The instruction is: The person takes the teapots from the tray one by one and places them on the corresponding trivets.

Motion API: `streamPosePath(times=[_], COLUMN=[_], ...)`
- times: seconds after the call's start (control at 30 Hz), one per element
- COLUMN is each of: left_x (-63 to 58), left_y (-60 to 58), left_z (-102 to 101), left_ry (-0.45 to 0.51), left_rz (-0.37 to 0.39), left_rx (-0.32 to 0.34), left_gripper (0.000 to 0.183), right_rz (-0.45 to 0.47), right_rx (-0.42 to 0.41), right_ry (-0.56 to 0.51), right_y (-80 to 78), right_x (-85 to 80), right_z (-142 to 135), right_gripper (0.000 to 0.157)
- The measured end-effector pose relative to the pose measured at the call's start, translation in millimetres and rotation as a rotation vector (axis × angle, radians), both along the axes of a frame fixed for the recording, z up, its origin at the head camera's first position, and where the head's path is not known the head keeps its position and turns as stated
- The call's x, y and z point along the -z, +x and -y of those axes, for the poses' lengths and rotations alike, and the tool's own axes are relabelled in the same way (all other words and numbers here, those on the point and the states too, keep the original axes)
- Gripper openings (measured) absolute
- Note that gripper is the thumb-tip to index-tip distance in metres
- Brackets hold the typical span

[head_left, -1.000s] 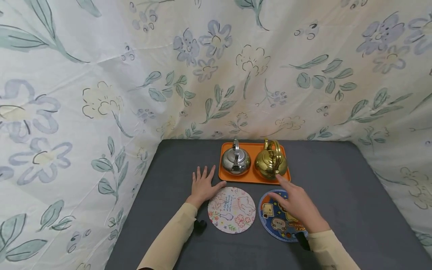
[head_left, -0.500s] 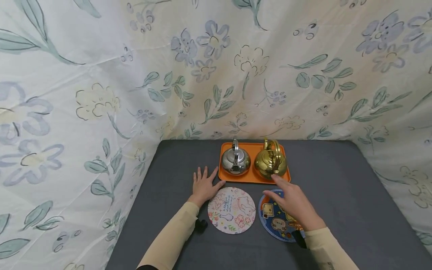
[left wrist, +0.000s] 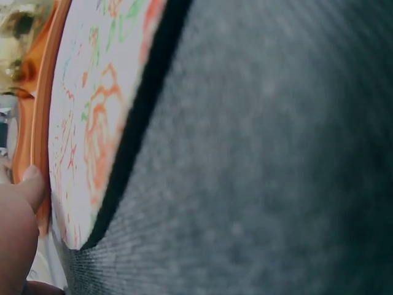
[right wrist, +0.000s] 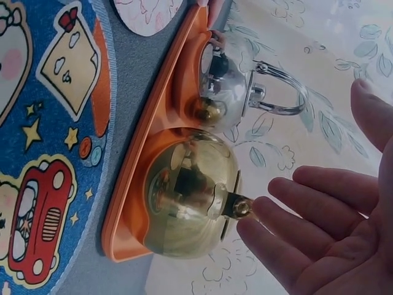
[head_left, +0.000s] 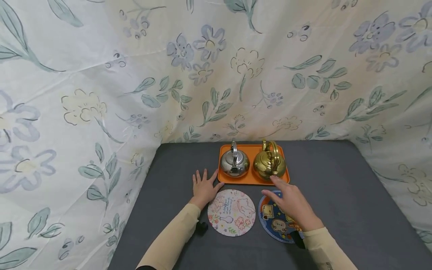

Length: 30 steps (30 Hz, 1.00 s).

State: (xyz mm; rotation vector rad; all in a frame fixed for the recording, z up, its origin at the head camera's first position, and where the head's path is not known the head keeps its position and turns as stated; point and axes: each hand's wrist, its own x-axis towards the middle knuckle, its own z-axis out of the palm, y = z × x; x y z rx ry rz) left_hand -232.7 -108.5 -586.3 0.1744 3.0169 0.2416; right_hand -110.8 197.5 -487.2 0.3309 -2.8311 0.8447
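A silver kettle [head_left: 234, 164] and a gold kettle [head_left: 269, 164] stand side by side on an orange tray [head_left: 250, 180]. My left hand [head_left: 204, 191] lies with its fingers spread at the tray's front left corner. In the left wrist view its thumb [left wrist: 32, 182] is against the tray's rim. My right hand [head_left: 294, 202] is held with straight fingers in front of the gold kettle. Its fingertips [right wrist: 249, 228] come close to the gold kettle's spout in the right wrist view; I cannot tell whether they touch it.
A round white mat [head_left: 231, 221] with a floral drawing lies in front of the tray. To its right is a round blue cartoon mat [head_left: 278, 225], partly under my right arm. Flower-printed fabric [head_left: 246, 108] rises behind the dark grey table [head_left: 334, 180].
My right hand has shifted slightly left along the gold kettle's front. The left hand has stayed nearly in place, its fingers a little closer to the tray. The head view has tilted slightly.
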Motion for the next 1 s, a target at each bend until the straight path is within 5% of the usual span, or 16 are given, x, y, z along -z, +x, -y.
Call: streamPosePath(times=[0.77, 1.0], left_x=[-10.9, -10.6], left_y=[2.5, 3.5], left_z=[-2, -3], left_ry=[-0.044, -0.03], left_rz=[-0.011, -0.006], left_rx=[-0.002, -0.012], left_gripper=[0.07, 0.071], right_rz=[0.003, -0.034], right_rx=[-0.022, -0.018], right_ry=[-0.015, -0.012], right_y=[-23.7, -31.6], right_x=[-19.3, -22.2], right_z=[23, 31], right_gripper=[0.075, 0.064])
